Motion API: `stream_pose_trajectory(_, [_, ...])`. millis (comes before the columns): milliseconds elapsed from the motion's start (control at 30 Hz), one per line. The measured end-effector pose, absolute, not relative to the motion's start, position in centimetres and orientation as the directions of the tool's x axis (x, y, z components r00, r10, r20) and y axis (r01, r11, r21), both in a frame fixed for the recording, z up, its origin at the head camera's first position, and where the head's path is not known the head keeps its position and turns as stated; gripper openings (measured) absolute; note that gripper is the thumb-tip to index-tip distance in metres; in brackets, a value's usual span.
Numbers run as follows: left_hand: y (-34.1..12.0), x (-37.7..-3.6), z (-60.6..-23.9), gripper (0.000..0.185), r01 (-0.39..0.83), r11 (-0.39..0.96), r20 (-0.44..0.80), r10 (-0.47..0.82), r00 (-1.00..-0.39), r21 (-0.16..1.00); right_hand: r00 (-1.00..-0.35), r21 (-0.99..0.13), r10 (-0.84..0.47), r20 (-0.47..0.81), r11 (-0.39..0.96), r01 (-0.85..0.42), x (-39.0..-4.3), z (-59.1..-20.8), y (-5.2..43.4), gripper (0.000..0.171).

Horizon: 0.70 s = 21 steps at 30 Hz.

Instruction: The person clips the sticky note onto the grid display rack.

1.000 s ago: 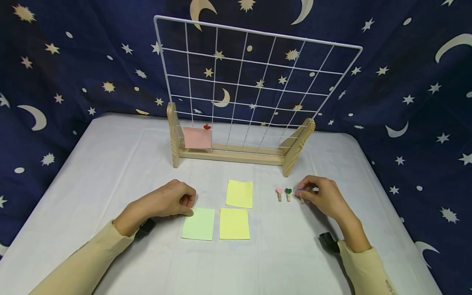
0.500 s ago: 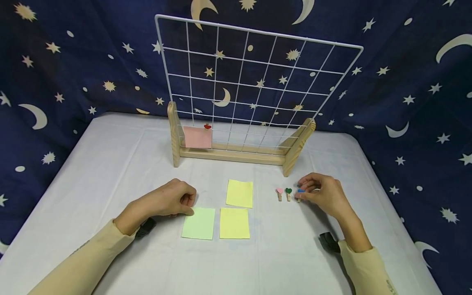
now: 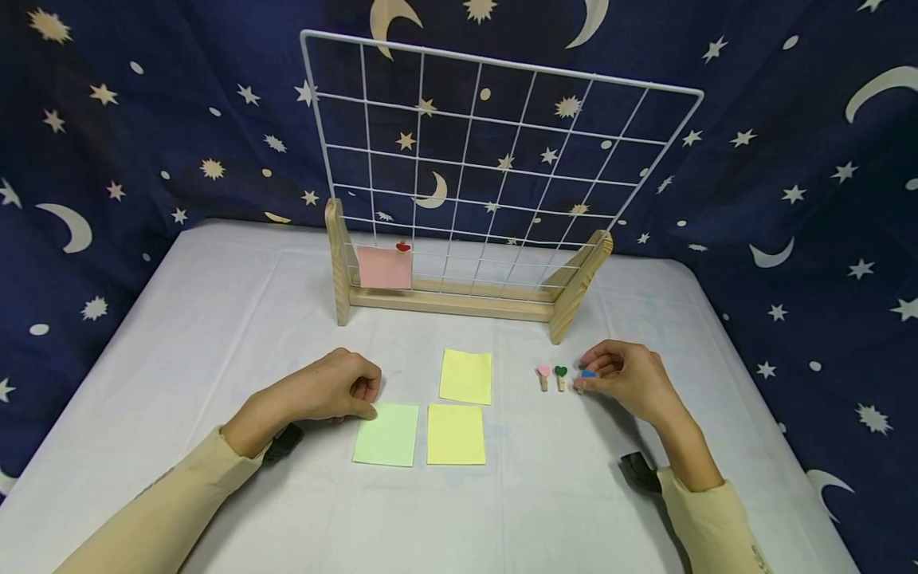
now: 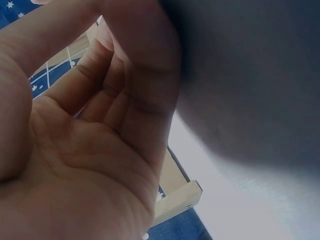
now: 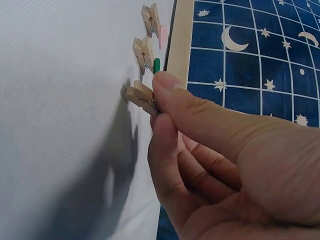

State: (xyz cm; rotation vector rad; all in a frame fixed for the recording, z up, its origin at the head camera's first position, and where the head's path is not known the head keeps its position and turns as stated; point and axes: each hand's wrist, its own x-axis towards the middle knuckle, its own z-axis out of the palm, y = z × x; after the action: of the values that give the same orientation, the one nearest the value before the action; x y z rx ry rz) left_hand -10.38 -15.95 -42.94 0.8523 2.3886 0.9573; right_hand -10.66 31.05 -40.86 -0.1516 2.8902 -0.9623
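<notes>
Since a second ago: right hand [image 3: 631, 376] has tipped the blue-heart clothespin [image 3: 584, 376] up off the cloth; its blue heart now shows between my fingertips, where before the peg lay flatter under them. Left hand has not shifted.
Right hand: thumb and forefinger pinch the blue-heart clothespin at its head end; the wrist view shows the wooden legs [image 5: 140, 98] pointing away from my palm, tips at or just off the cloth, I cannot tell which. Other fingers curled loosely behind.
Left hand: my left hand [image 3: 330, 392] rests on the table [image 3: 215, 319], fingers loosely curled, holding nothing; knuckles just at the 10 o'clock corner of the green note [image 3: 386, 434]. The wrist view shows an empty palm [image 4: 85, 165].
Peg row: pink-heart clothespin [image 3: 543, 375] and green-heart clothespin [image 3: 561, 375] lie side by side on the cloth, at 9 o'clock from my right fingertips, untouched.
Notes on table: green note, lower yellow note [image 3: 455, 434] just beside it at 3 o'clock, upper yellow note [image 3: 466, 376] at 12 o'clock of that one. All flat, none lifted.
Rack: white wire grid [image 3: 495, 159] upright in its wooden stand [image 3: 445, 301], at 12 o'clock from the notes.
Done so far: one pink note [image 3: 384, 268] hangs at the grid's lower left, held by a red-heart clothespin [image 3: 403, 247].
Left, by my reckoning: three notes and three pegs not yet on the grid; this peg is only just picked up, and no note is in hand.
</notes>
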Motion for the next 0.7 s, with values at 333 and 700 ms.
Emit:
stream_pose_trajectory(333, [-16.1,-10.38,-42.98,0.028,0.37,0.552,-0.149,0.682,-0.716,0.747,-0.992,-0.588,-0.124,0.008,0.802,-0.105,-10.71,-41.19,31.01,0.028])
stream_pose_trajectory(700, [-16.12,-10.48,-42.95,0.026,0.38,0.541,-0.144,0.695,-0.704,0.75,-0.975,-0.595,-0.132,0.179,0.775,-0.214,-10.73,-40.93,30.86,0.028])
